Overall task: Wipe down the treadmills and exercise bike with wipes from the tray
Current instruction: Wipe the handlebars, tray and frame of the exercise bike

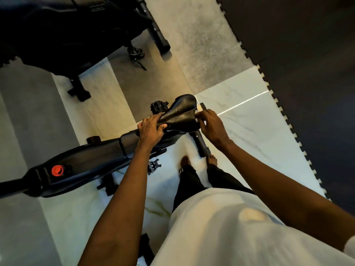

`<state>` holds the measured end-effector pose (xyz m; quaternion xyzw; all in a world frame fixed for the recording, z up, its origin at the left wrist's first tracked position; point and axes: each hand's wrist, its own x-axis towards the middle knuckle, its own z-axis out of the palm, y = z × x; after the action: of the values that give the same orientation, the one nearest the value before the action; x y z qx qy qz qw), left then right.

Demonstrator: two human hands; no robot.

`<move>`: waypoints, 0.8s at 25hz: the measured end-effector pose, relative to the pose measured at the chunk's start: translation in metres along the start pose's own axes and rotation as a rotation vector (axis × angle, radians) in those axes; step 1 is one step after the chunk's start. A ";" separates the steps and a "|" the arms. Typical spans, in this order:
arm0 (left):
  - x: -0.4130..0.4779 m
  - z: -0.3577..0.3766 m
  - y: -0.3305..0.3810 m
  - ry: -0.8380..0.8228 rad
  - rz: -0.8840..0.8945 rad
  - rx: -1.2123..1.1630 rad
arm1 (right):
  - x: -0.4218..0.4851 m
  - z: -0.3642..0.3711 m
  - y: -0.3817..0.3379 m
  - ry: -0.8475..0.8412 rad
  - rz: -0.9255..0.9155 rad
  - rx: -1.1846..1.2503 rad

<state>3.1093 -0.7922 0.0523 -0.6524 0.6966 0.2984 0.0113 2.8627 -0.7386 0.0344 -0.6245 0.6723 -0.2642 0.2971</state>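
Closest to the camera is the person's white shirt [230,227], with both bare forearms reaching forward from it. Below the arms show black trousers [190,179] and two bare feet [185,160] on the pale marble-look floor [249,121].

The exercise bike [86,160] lies across the lower left of the view. Its black frame carries a red knob [57,170], and one pedal [153,167] hangs just beside the left forearm.

The hands are apart, one at each side of the bike's black saddle [180,114]. The left hand [151,129] is clamped on the saddle's left side, with fingers curled over the top and the thumb pressed against the surface. The right hand [210,125] sits at the saddle's right edge with its fingertips bunched against the rim. It seems to pinch that edge, though whether a wipe is tucked under the fingers is too small to tell.

Under the right hand the rear stabiliser bar [200,144] rests on the floor near the feet.

Farther off, at the upper left, stands another black machine [57,31] on its own floor bar [157,35]. It is too dark to make out in detail. A dark foam mat [307,54] with a toothed interlocking edge covers the floor along the right side
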 end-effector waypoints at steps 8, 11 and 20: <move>-0.002 0.002 -0.002 0.023 0.006 -0.019 | -0.002 0.002 -0.001 -0.166 -0.091 0.057; -0.002 0.002 -0.004 0.038 0.012 -0.040 | -0.005 0.001 0.004 -0.019 0.092 0.158; -0.031 0.037 0.004 0.333 -0.184 -0.214 | 0.040 -0.006 -0.014 -0.378 -0.312 -0.090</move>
<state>3.0961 -0.7488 0.0365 -0.7511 0.5905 0.2566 -0.1461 2.8659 -0.7792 0.0456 -0.7716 0.5115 -0.1550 0.3449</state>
